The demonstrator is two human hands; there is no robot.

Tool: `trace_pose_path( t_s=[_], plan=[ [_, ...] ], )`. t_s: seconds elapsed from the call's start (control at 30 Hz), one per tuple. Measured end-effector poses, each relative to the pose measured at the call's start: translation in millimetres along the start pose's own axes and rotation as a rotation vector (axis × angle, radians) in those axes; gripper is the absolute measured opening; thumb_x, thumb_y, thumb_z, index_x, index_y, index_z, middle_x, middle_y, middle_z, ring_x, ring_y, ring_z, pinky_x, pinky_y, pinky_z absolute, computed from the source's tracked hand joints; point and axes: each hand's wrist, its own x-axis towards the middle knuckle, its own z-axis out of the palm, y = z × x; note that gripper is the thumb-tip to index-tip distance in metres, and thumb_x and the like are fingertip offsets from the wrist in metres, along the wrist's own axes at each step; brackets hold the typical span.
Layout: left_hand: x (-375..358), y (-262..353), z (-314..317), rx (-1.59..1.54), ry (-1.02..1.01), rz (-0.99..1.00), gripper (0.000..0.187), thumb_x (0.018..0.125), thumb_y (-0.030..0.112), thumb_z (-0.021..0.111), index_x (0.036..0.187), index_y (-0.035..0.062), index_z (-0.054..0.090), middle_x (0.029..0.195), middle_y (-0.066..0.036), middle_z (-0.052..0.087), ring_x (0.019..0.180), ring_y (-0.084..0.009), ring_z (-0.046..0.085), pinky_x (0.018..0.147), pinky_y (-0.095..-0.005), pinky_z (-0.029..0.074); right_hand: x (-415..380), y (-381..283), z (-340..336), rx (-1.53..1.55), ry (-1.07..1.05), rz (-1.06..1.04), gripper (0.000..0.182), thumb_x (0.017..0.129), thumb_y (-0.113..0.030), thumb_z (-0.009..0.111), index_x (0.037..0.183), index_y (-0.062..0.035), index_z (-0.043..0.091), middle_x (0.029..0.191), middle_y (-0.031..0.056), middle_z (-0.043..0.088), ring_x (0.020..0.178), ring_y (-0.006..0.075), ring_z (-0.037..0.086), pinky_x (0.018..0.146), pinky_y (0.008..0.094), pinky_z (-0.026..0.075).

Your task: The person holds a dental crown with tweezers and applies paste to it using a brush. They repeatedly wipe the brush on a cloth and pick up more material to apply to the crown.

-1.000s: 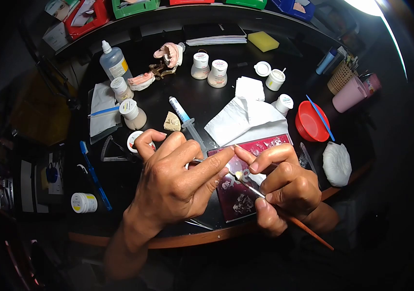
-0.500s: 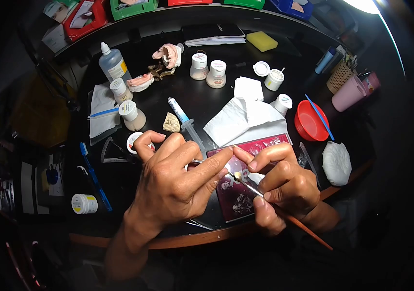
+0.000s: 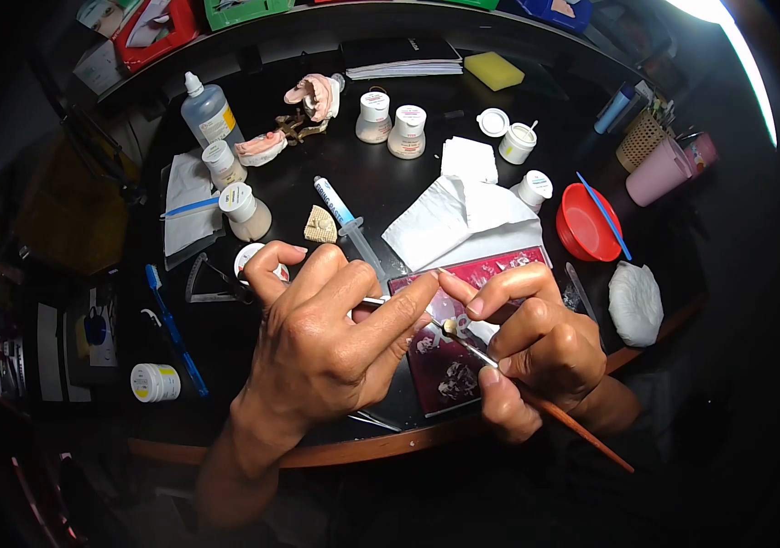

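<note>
Head view: where does the small pale piece [image 3: 450, 326] sit between the hands?

"Between the fingertips of the left hand [image 3: 326, 338] and the right hand [image 3: 545, 352], above the maroon slab [image 3: 449, 379]. The brush [image 3: 577, 427] points at it from the lower right; whether the bristles touch it, I can't tell."

"How firm is each grip?"

"The left fingers are closed around a slim metal tool [image 3: 374, 301], which angles toward the piece. I can't make out how the two meet. The right thumb and fingers are pinched on the brush near its metal collar, with the wooden handle slanting down and away. The two index fingers meet, or nearly meet, above the piece."

"Anything crowding them?"

"The left hand partly covers a round white container [image 3: 253, 262], and the right hand covers part of the slab. Beyond the slab's far edge lies white paper [image 3: 449, 224], with a syringe [image 3: 353, 230] to its left."

"And farther out?"

"The red bowl [image 3: 583, 228] has a blue stick [image 3: 605, 219] across it, and a white pad [image 3: 635, 306] lies nearer the person. On the left are a blue toothbrush [image 3: 175, 333] and a white jar [image 3: 155, 383]."
</note>
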Motion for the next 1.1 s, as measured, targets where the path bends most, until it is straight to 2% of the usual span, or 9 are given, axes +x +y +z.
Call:
trace_pose_path(
  t_s=[0.27,0.53,1.1],
  plan=[
    [1.2,0.8,-1.5,-0.011,-0.002,-0.003,0.033,0.086,0.025,0.086,0.118,0.0215,0.085,0.073,0.006,0.047,0.074,-0.0142,0.049,0.091,-0.0464,0.03,1.4,-0.4,0.9,-0.007,0.007,0.0,0.022,0.075,0.008,0.069,0.076,-0.0048,0.051,0.076,0.0086,0.057,0.096,0.0348,0.071,0.097,0.0573,0.065],
    [0.6,-0.5,-0.7,-0.049,-0.006,-0.015,0.032,0.087,0.027,0.085,0.119,0.0225,0.085,0.073,0.006,0.047,0.074,-0.0137,0.049,0.092,-0.0455,0.03,0.7,-0.6,-0.5,0.078,0.048,0.024,0.023,0.075,0.008,0.068,0.076,-0.0043,0.049,0.075,0.009,0.056,0.094,0.035,0.07,0.095,0.0587,0.065],
    [0.4,-0.5,-1.6,-0.045,-0.009,-0.018,0.031,0.089,0.028,0.084,0.119,0.0229,0.085,0.073,0.006,0.048,0.074,-0.0135,0.049,0.092,-0.0454,0.03,1.4,-0.5,-1.1,0.043,0.002,-0.001,0.022,0.075,0.008,0.068,0.077,-0.0042,0.05,0.077,0.0092,0.058,0.096,0.0342,0.069,0.097,0.0623,0.065]
  ],
)
